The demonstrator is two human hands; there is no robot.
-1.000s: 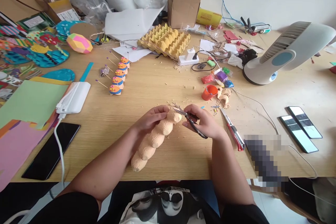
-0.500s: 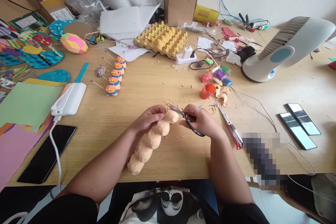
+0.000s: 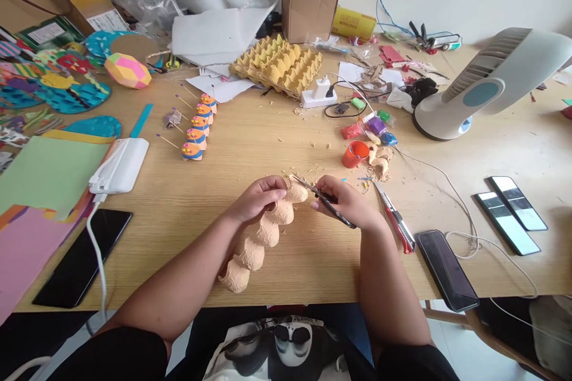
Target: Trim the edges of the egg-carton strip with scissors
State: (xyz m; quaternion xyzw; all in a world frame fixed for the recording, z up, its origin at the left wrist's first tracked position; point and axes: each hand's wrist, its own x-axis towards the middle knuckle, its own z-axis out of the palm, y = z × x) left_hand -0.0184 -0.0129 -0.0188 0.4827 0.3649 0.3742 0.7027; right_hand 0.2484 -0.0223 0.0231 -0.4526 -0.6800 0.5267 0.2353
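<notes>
Peach pulp egg-carton strip of five cups [image 3: 263, 232] now lies rolled, cup hollows showing — I read a turn between cuts. Left hand [image 3: 257, 197] fingers clench its far end above the counter [image 3: 187, 196]; right hand [image 3: 346, 205] grips black-handled scissors [image 3: 324, 199], blades nearer shut than before.

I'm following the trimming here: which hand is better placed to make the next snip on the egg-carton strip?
The right hand: it holds the scissors with the blades at the egg-carton strip. The left hand grips the strip's top.
</notes>
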